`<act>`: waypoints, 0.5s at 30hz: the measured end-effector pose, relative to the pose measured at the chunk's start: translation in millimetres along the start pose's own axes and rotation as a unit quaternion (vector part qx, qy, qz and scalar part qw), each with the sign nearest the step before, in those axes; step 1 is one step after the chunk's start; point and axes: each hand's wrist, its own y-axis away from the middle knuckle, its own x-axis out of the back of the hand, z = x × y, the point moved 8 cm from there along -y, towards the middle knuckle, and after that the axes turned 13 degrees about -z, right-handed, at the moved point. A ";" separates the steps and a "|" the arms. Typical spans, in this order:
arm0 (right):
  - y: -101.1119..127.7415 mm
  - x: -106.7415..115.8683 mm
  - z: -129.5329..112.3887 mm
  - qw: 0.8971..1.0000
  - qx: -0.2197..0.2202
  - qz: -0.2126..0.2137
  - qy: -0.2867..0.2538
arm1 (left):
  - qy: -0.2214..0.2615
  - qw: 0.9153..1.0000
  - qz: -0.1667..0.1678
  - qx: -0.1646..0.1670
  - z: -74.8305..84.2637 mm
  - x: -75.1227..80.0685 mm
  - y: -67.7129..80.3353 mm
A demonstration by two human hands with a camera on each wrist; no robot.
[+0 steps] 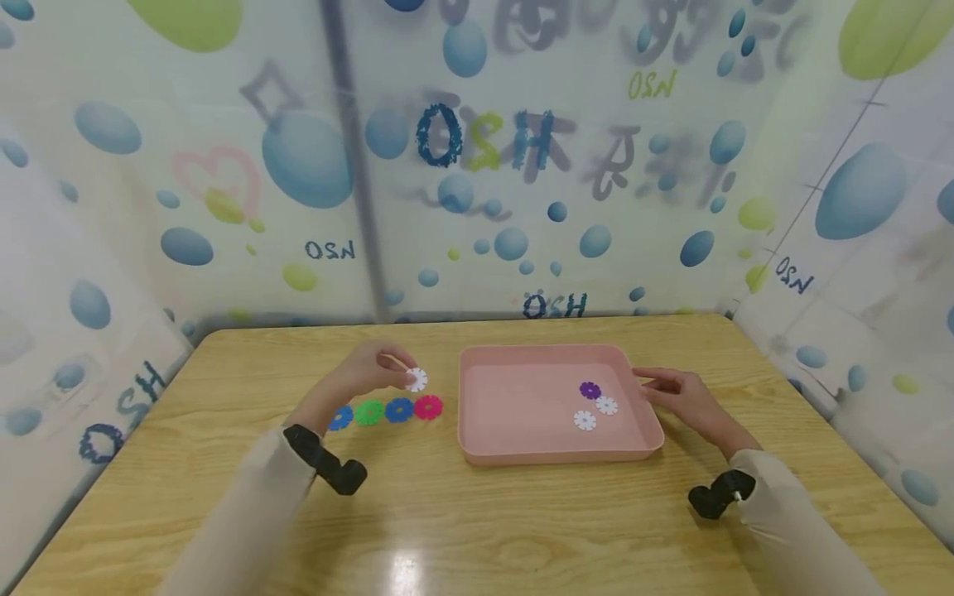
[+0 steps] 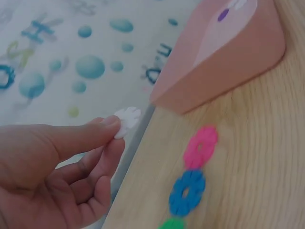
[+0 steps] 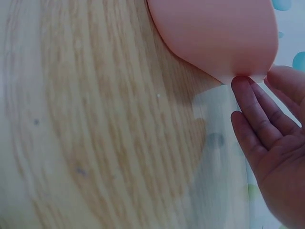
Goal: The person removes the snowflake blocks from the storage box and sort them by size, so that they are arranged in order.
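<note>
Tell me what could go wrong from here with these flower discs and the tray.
The white disc is pinched only near its edge by the left hand, so it might slip. Falling, it could knock the pink disc nearby. The right hand touches the tray; a nudge might shift it and slide the three loose discs inside.
</note>
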 end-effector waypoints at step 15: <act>-1.0 0.5 4.0 1.000 -0.010 0.001 0.006 | -0.039 0.999 0.030 0.023 -52.7 66.0 78.5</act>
